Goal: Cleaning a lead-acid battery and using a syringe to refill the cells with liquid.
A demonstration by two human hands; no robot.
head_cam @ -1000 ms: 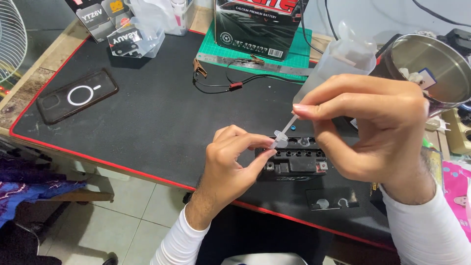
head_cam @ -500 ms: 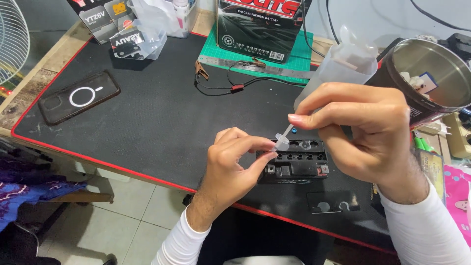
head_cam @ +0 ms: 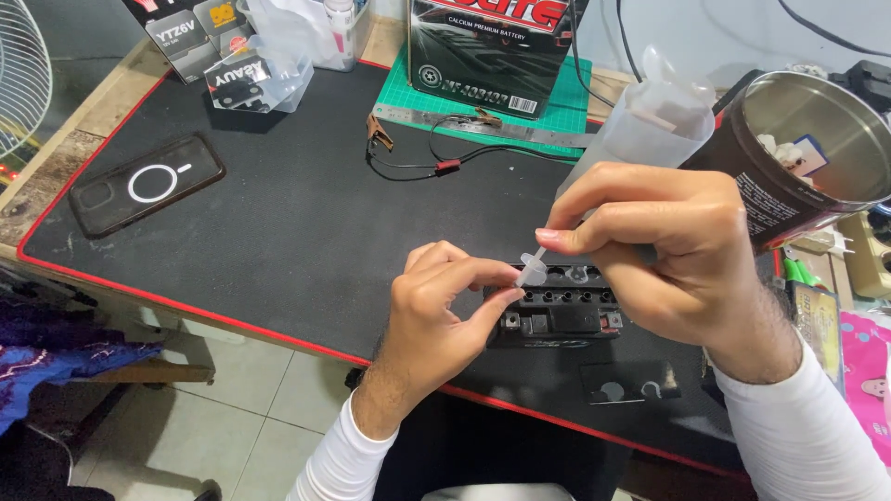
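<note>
A small black battery (head_cam: 561, 315) with a row of filler holes lies on the black mat (head_cam: 278, 213) near its front edge. My right hand (head_cam: 664, 255) grips a translucent plastic squeeze bottle (head_cam: 640, 125), tilted so its thin nozzle (head_cam: 531, 269) points down at the battery's left end. My left hand (head_cam: 445, 311) pinches the nozzle tip between thumb and forefinger, right beside the battery's top edge. The battery's right side is partly hidden by my right hand.
A phone (head_cam: 146, 184) lies at the mat's left. A large black boxed battery (head_cam: 497, 42) on a green cutting mat, with clip leads (head_cam: 408, 153), stands at the back. A metal can (head_cam: 817, 148) sits to the right; clear packets (head_cam: 251, 65) at the back left.
Both hands hold their grip; the bottle and nozzle have barely shifted. The view has moved slightly.
</note>
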